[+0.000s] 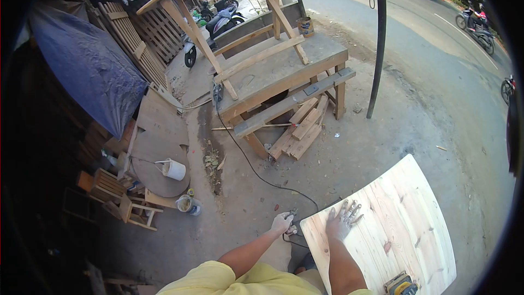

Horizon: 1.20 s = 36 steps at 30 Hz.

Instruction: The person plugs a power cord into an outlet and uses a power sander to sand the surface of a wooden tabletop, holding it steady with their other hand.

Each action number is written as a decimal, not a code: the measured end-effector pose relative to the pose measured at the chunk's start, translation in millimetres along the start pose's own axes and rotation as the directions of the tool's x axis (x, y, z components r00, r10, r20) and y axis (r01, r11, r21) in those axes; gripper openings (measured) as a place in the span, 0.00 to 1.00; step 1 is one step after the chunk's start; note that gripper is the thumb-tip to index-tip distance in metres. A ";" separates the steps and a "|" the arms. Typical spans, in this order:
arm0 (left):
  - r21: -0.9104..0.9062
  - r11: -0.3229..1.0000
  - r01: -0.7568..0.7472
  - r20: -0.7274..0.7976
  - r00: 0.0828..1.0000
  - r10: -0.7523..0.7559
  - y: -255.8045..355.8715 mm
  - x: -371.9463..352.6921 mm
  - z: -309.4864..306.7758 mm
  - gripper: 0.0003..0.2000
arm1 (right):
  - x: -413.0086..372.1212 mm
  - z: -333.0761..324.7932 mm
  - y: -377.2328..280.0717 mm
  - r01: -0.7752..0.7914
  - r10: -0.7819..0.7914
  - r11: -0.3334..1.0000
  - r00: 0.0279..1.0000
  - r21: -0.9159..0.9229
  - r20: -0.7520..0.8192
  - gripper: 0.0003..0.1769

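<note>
A pale wooden panel (406, 207) with visible grain and knots slants across the lower right. My right hand (343, 221), dusty, lies flat on it near the left edge with its fingers spread. Just left of the panel, my left hand (283, 223) is closed on a black power cord (267, 179); its fingertips show only in part. The cord bends around this hand and runs back toward the workbench. At the panel's bottom edge sits a yellow and black power sander (401, 284), partly cut off by the frame.
Ahead stands a wooden workbench (327, 54) bearing an upturned wooden table (232, 71) and a tin can (305, 26). Planks (300, 131) lie beneath. A dark pole (377, 49) rises beside the road. Buckets (173, 169) and a small wooden stool (136, 213) are at left.
</note>
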<state>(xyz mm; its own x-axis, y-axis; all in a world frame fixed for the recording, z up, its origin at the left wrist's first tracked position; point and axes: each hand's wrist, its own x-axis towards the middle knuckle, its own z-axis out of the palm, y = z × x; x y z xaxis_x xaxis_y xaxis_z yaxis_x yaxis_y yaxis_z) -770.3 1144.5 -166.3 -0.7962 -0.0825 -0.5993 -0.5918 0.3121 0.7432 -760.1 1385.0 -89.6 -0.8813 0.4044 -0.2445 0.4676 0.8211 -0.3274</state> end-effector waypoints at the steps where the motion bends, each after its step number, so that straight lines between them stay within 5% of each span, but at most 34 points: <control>1: 0.021 1.000 -0.018 -0.024 1.000 0.018 -1.7 2.4 -2.5 0.13 | 0.4 -1.6 -1.0 -0.003 0.003 1.000 0.999 -0.008 0.032 0.40; 8: -0.109 0.994 0.028 0.021 0.999 -0.026 -4.3 -3.8 -25.5 0.12 | 4.1 16.8 4.1 0.010 -0.011 1.000 0.999 -0.011 -0.037 0.40; 13: -0.184 0.982 0.052 -0.079 0.995 -0.068 -30.1 15.2 -40.8 0.10 | 7.2 19.6 3.0 0.002 -0.011 0.993 0.997 -0.115 -0.081 0.39; 16: -0.204 0.962 0.182 -0.145 0.966 -0.214 -39.7 20.7 -45.7 0.10 | 8.7 26.8 2.6 0.009 -0.031 0.989 0.990 -0.149 -0.141 0.39; 19: -0.079 0.982 0.170 -0.234 0.955 -0.184 -78.4 40.4 -49.0 0.11 | 11.6 35.1 3.8 0.000 -0.028 0.984 0.987 -0.176 -0.155 0.39; 21: 0.235 0.964 0.122 -0.365 0.931 -0.029 -115.4 59.6 -47.7 0.13 | 14.8 35.5 1.9 -0.005 -0.025 0.977 0.990 -0.213 -0.139 0.39; 27: 0.436 0.882 0.177 -0.084 0.984 -0.156 -202.4 86.1 -34.6 0.20 | 16.4 43.2 0.1 -0.021 -0.027 0.951 0.989 -0.310 -0.149 0.37; 36: 0.411 0.844 0.344 -0.012 0.928 -0.373 -373.2 155.1 16.5 0.18 | 18.3 56.4 12.6 0.093 -0.168 0.954 0.953 -0.286 -0.251 0.34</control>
<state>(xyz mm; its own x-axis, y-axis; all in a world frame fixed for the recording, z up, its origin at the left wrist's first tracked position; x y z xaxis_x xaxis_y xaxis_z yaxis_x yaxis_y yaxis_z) -670.9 1030.8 -541.5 -0.5199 -0.2044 -0.8294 -0.7222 0.6237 0.2990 -766.5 1380.0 -149.7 -0.9358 0.3488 0.0514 0.3447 0.9358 -0.0738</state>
